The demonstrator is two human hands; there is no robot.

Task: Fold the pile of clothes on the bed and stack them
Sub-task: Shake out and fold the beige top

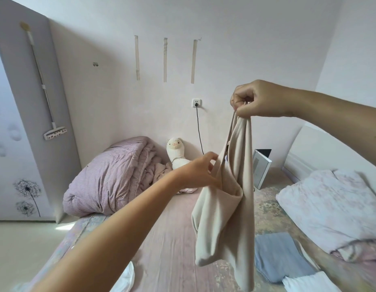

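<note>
A beige garment [227, 218] hangs in the air over the bed [168, 245]. My right hand [256, 100] pinches its top edge and holds it up high. My left hand [199, 171] reaches in from the left and grips the garment's side edge lower down. On the bed at the right lies a folded blue garment [282, 256], with a white one [307, 283] in front of it. Another white cloth [126, 279] shows at the bottom edge under my left arm.
A rolled striped duvet [107, 178] and a plush alpaca [176, 152] sit at the far end. A pillow [330, 207] lies at the right, a white box [261, 167] beside it. A cable [199, 131] hangs from a wall socket.
</note>
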